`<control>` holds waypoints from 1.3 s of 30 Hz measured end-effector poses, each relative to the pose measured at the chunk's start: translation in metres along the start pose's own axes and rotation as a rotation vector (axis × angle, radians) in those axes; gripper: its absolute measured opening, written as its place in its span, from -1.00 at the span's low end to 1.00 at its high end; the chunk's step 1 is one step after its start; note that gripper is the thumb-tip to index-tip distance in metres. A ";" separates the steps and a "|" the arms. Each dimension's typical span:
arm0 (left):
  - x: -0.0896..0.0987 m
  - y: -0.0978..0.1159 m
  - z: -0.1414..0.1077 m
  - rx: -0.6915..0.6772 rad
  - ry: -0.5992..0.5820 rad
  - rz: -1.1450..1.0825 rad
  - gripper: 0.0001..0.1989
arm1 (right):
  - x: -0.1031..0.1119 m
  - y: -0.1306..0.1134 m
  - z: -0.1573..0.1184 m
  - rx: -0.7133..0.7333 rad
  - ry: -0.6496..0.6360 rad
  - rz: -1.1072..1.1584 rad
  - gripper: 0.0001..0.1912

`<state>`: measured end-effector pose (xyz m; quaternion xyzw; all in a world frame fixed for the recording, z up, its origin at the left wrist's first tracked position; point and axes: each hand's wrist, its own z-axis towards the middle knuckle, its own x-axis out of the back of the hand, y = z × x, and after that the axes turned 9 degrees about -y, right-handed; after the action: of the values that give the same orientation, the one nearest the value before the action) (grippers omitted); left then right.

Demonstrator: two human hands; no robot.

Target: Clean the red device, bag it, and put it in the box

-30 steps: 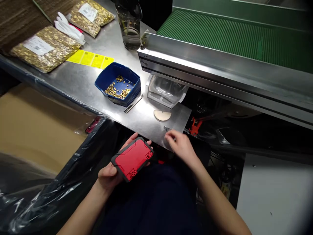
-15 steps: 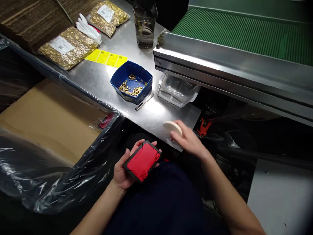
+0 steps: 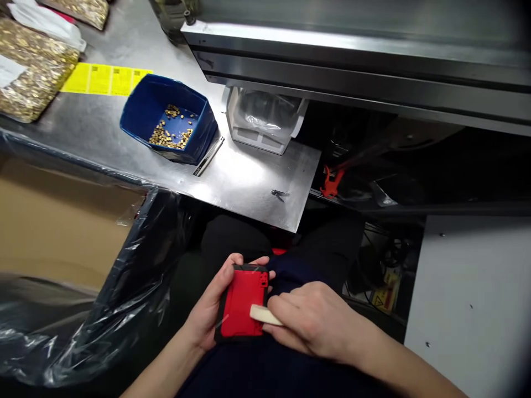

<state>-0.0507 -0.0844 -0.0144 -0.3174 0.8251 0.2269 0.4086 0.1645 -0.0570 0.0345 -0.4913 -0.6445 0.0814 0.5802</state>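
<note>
My left hand (image 3: 211, 301) is closed around a flat rectangular red plastic case with a black rim (image 3: 240, 301), its red face turned up. Fingers wrap the far edge and the palm supports the near left side. In my right hand (image 3: 313, 318), thumb and fingers grip a cream-coloured flat disc (image 3: 262, 315). The disc's edge lies over the right part of the red face, apparently touching it. Both hands are low in front of my body, below the metal table's edge.
On the metal table (image 3: 253, 185) stand a blue bin (image 3: 199, 130) with small brass pieces, a slim cutter knife (image 3: 208, 156), yellow labels (image 3: 99, 80), a bag of brass parts (image 3: 33, 72) and a grey bin (image 3: 259, 138). A plastic-lined carton (image 3: 50, 221) is left; a metal conveyor frame (image 3: 332, 66) overhangs.
My right hand has come down from above the table, bringing the cream disc onto the red case. The case has turned and moved lower. The view has shifted downward and right.
</note>
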 end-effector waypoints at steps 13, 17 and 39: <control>-0.008 -0.007 0.002 0.007 0.190 0.259 -0.69 | 0.015 0.018 0.010 0.014 -0.105 0.027 -0.74; -0.008 -0.007 0.003 -0.006 0.184 0.261 -0.66 | 0.023 0.015 0.014 0.022 -0.183 0.050 -0.78; 0.006 -0.006 0.002 0.020 0.174 0.207 -0.56 | 0.029 0.000 0.024 -0.223 -0.325 0.216 -0.72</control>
<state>-0.0483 -0.0892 -0.0215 -0.2452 0.8878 0.2313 0.3132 0.1492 -0.0250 0.0468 -0.5990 -0.6782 0.1495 0.3987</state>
